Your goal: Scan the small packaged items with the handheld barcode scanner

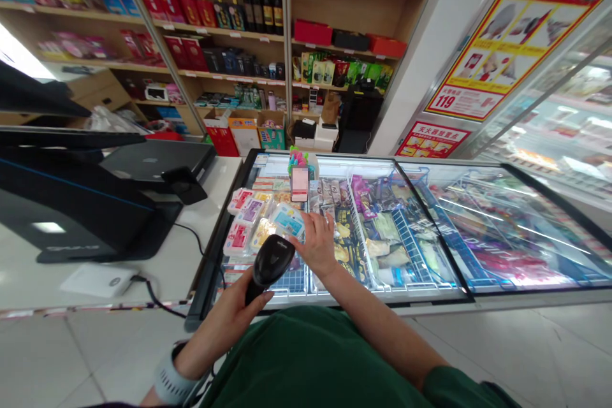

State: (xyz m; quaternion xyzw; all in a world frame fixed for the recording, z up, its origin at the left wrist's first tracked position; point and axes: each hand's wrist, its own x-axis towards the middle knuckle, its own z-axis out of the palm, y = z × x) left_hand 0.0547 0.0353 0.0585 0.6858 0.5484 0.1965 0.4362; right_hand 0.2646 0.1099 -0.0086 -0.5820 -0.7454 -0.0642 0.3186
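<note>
My left hand (234, 306) is wrapped round the handle of a black barcode scanner (273, 260), its head tilted up over the glass freezer lid. My right hand (318, 243) grips the right edge of a clear plastic food box (289, 219) with a blue label, just beyond the scanner. Left of that box lie several similar boxes on the lid, among them a red-labelled box (238, 237) and a purple-labelled box (250, 209). What is inside the blue-labelled box is hard to make out.
A phone (299, 185) stands upright behind the boxes, beside a colourful item (297, 158). The chest freezer (335, 298) holds bagged goods in wire baskets under glass. At left, a counter (182, 277) carries a monitor stand (95, 204) and a white box (98, 280) with a cable.
</note>
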